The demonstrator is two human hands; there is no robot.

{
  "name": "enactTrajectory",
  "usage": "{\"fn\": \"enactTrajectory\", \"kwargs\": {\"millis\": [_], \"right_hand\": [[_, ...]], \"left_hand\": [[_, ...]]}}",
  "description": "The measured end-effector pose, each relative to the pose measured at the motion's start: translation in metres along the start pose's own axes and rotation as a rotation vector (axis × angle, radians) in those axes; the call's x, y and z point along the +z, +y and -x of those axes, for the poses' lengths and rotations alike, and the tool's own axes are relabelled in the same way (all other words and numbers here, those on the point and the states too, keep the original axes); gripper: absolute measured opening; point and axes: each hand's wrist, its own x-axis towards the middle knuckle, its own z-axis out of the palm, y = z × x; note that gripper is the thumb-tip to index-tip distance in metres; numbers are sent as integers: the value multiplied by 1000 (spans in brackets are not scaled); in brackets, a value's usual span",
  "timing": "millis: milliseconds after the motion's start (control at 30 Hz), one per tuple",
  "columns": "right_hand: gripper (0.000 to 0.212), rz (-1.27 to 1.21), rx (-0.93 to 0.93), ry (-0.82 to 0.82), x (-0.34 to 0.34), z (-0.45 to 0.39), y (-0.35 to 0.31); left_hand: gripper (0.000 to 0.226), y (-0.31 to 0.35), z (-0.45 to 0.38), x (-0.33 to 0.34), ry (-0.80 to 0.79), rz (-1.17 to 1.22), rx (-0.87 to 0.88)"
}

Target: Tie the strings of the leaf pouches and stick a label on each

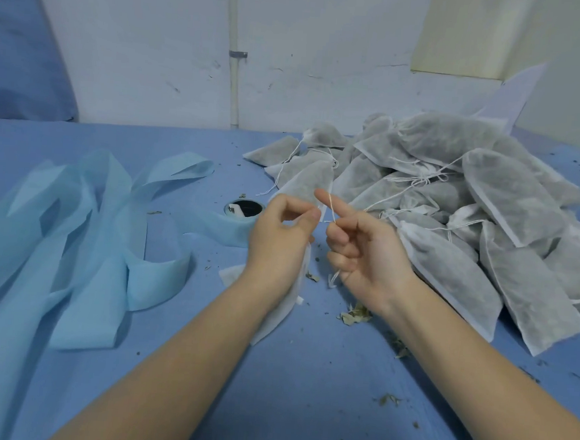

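Forearms: both bare arms enter from the bottom edge and meet near the middle of the blue table (pixel 190 151).
Leaf crumbs: dry bits (pixel 356 313) lie on the table just under the right wrist, more scattered toward the bottom right corner.
Left hand: the left hand (pixel 281 231) has its fingers curled, thumb and forefinger pinched together at the top; a white pouch (pixel 284 308) lies under this hand and wrist, mostly covered by them.
Right hand: the right hand (pixel 365 252) holds the white string (pixel 331 210); forefinger and one more finger stick out, the others curl in over the string, whose loose end hangs out below the hand.
Pouch pile: a heap of filled leaf pouches (pixel 455 197) sits right of the hands, reaching the right edge of the view, where it is cut off.
Ribbon: a light blue strip (pixel 85 226) loops left of the hands, running off the left edge.
Roll: its core (pixel 243 208) sits just left of the left hand, partly hidden by it.
Open room: bare table lies between the arms.
Hard to tell: whether the string is knotted; no label can be made out.
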Motion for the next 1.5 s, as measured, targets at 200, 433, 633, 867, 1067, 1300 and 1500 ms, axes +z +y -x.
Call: {"fn": "enactTrajectory", "kwargs": {"millis": [200,433,633,867,1067,1300,1500], "right_hand": [[44,88,-35,3,4,2,1],[50,613,-196,70,3,11,-6],[40,1068,-327,169,8,14,-1],[20,1295,-499,248,13,13,3],[20,1201,-516,304,14,10,6],[14,980,-236,243,-1,11,-3],[12,761,-12,70,-12,6,-14]], "left_hand": [[4,2,3,0,82,75,15],[13,-1,5,2,64,-38,78],[22,-6,2,3,82,-185,67],[20,-7,-2,7,98,-287,44],[19,-8,-2,4,122,-233,37],[25,-5,-2,0,111,-19,-75],[29,-1,0,-2,10,-25,-71]]}}
